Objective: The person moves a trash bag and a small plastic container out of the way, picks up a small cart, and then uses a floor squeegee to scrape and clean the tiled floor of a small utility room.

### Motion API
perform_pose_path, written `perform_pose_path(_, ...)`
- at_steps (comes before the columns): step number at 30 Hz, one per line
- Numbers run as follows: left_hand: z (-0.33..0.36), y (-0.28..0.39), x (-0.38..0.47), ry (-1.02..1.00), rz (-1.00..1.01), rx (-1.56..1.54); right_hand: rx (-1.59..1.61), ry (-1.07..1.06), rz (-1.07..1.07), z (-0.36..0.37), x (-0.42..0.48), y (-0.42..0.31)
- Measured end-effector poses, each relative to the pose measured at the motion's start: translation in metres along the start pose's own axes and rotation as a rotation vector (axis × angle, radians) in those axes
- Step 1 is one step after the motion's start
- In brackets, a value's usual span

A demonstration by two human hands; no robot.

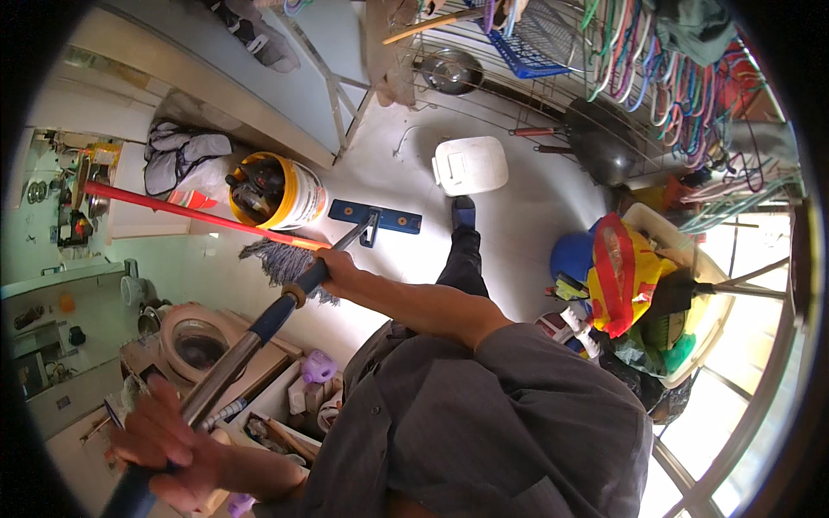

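A flat floor mop rests its blue plate (395, 221) on the pale floor. Its metal and blue pole (223, 369) rises across the view to the lower left. Partway up the pole, my right hand (338, 267) is closed around a blue section. My left hand (171, 440), slightly blurred, wraps the pole near its upper end. Just beside my right hand runs the red handle (194, 212) of a second mop, whose grey string head (278, 259) lies partly behind the pole. My shoe (463, 212) stands close to the blue plate.
A yellow-rimmed bucket (311, 194) holding dark things stands left of the plate. Ahead lies a white plastic lid (473, 165). A wire rack (447, 107) carries pans and hangers. At right, a cream tub (706, 337) holds bags. A washing machine (194, 343) stands left.
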State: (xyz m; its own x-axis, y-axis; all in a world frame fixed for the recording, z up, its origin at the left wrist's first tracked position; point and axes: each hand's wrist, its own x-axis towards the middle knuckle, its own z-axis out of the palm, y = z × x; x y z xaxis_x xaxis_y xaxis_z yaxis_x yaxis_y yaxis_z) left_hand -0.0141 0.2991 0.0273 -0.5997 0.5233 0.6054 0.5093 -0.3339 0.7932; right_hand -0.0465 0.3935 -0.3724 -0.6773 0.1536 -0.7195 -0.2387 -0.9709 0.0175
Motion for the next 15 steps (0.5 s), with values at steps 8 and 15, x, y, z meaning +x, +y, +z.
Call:
perform_pose_path(8,-0.012,-0.198,-0.103,-0.013,-0.728,0.119,-0.324,0.097,0.138,0.025,0.008,0.022)
perform_pose_path(15,0.008,-0.316,-0.147,-0.014,-0.909,0.075,-0.436,-0.239,0.301,-0.018,0.065,-0.021)
